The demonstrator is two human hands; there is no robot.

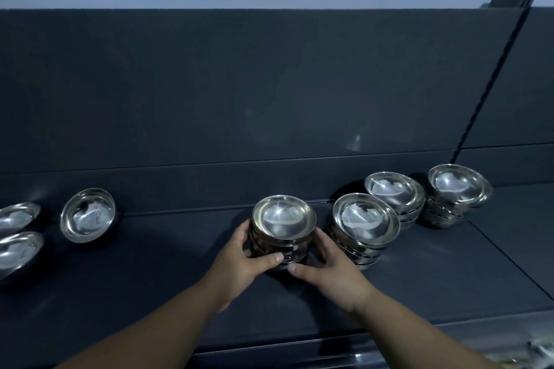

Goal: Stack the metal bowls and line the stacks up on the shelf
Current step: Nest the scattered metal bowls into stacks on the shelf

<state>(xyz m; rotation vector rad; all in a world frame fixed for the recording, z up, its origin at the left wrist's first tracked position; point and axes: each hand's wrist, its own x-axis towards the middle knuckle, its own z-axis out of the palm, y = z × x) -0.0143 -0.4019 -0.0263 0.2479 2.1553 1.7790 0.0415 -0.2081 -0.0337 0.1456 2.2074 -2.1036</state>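
A stack of shiny metal bowls [283,225] stands on the dark shelf [180,272] in the middle. My left hand [244,257] grips its left side and my right hand [328,266] grips its right side, thumbs meeting at the stack's base. To the right, three more stacks stand in a slanting row: one [364,226] right beside the held stack, another [395,196] behind it, and the last [458,192] farthest right. A single bowl [87,215] lies at the left, with two more bowls [16,216] [18,252] cut off by the left edge.
A dark back panel [269,84] rises behind the shelf. The shelf's front edge [299,341] runs just below my forearms. A seam [509,255] crosses the shelf surface at the right. Bare shelf lies between the single bowl and the held stack.
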